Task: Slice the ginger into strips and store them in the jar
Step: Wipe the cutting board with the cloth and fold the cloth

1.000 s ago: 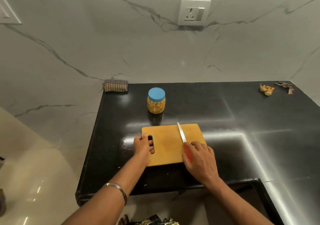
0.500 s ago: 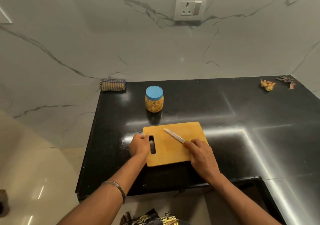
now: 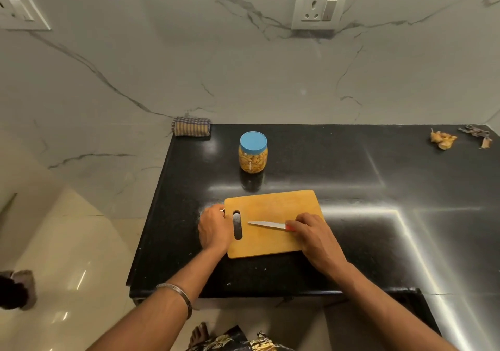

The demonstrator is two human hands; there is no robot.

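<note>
A wooden cutting board (image 3: 273,207) lies on the black counter (image 3: 351,177) near its front edge. My right hand (image 3: 313,235) grips the red handle of a knife (image 3: 266,224) whose blade lies flat on the board, pointing left. My left hand (image 3: 215,229) holds the board's left edge beside the handle slot. A clear jar (image 3: 253,152) with a blue lid stands behind the board, filled with yellow ginger strips. The lid is on.
A folded checked cloth (image 3: 191,126) lies at the counter's back left corner. Ginger scraps (image 3: 443,140) and dark peels (image 3: 477,134) sit at the far right back. A wall socket (image 3: 319,6) is above. The counter's left edge drops to a tiled floor.
The knife blade has swung from pointing away from me to pointing left and now lies flat across the board. My left hand has shifted slightly off the slot to the board's edge.
</note>
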